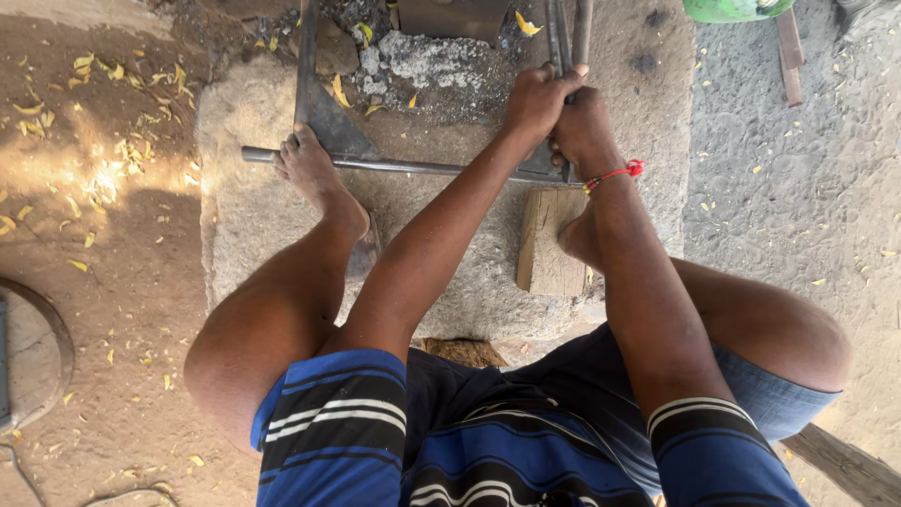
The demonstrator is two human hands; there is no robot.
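Both hands, left [537, 94] and right [580, 127], are clamped tight around the upright bars [561, 33], bare foot [308, 167] pinning the frame [324, 113].

I am watching through a single camera worn on the person's head, looking steeply down over the knees. It is facing forward onto a stone slab [244, 225] on sandy ground [798, 207], sitting close enough that thighs and sleeves are filling the lower frame. No second view is sharing this scene.
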